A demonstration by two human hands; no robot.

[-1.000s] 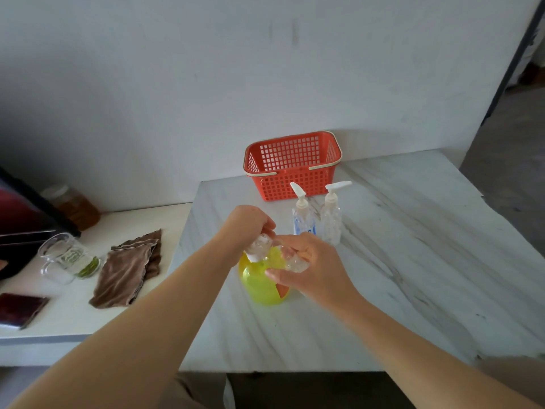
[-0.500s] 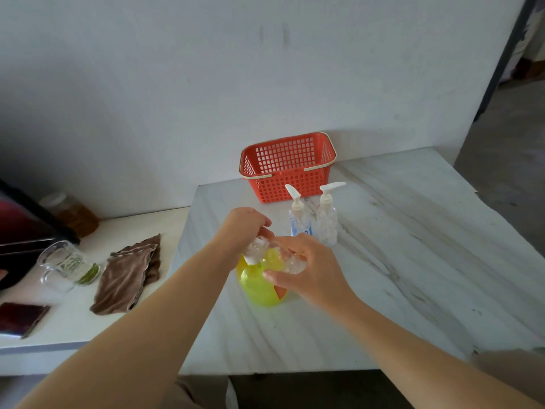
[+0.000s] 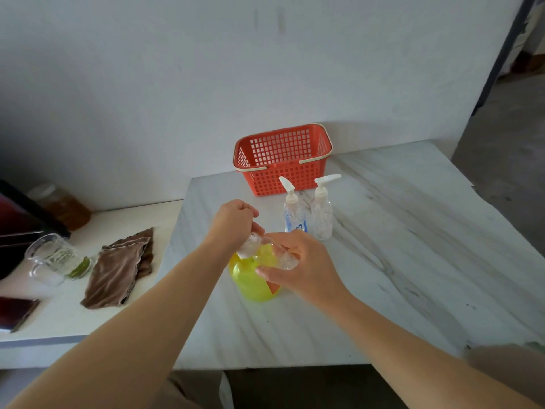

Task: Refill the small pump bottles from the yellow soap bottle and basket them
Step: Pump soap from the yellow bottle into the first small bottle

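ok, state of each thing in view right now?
small clear bottle: held in both hands, top hidden
left hand: grips one end
right hand: grips the body
yellow soap bottle: upright, top hidden
blue-label pump bottle: upright, pump on
clear pump bottle: upright, pump on
basket: upright, nothing seen inside
cloth: crumpled

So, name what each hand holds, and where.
Left hand: round yellow plastic soap bottle, by its clear top. Right hand: small clear container, round its body.
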